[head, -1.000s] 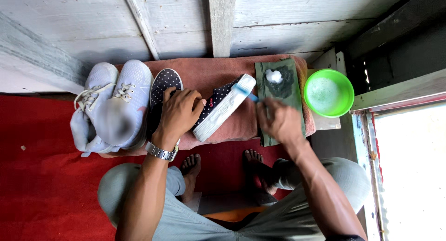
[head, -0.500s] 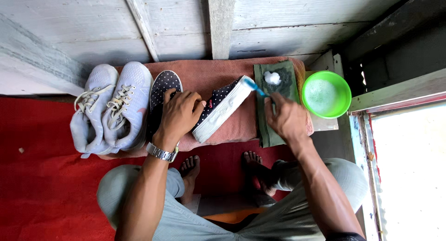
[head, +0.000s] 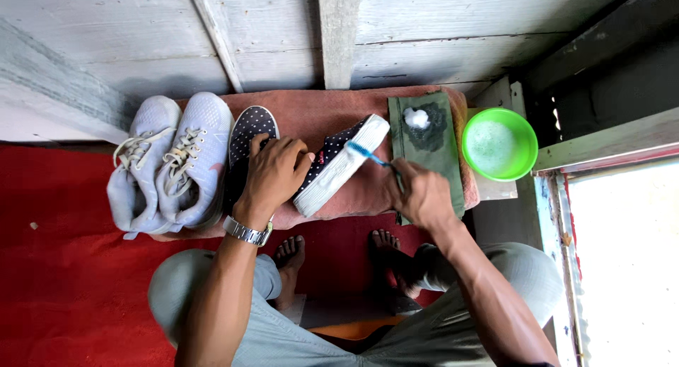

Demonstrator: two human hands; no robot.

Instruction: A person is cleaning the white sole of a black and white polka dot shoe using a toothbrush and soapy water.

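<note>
- Head view: the person sits low with bare feet on a red floor mat (head: 64, 296), and looks down at a reddish towel (head: 318, 112) that is spread in front of a grey wooden wall.
- The left hand (head: 272, 176) is closed around the dark polka-dot shoe (head: 339, 165) and grips it over the upper. The shoe is tilted on its side, so its white sole edge faces the right hand.
- The right hand (head: 421, 193) is clenched on a blue toothbrush (head: 364, 153). The bristle end touches the white sole edge near the toe.
- The step in hand, as I judge it, is scrubbing the sole rim of this shoe.
- The second polka-dot shoe (head: 249, 137) lies just beside the left hand, partly under it.
- A pair of pale lilac sneakers (head: 170, 165) rests at the left end of the towel.
- A green cloth (head: 428, 137) with a small lump of foam lies near the right hand, and a green bowl (head: 498, 144) with soapy water stands just beside it.
- The next move calls for short strokes along the rim, while the left hand keeps the shoe steady; I think the brush will need fresh foam from the bowl.
</note>
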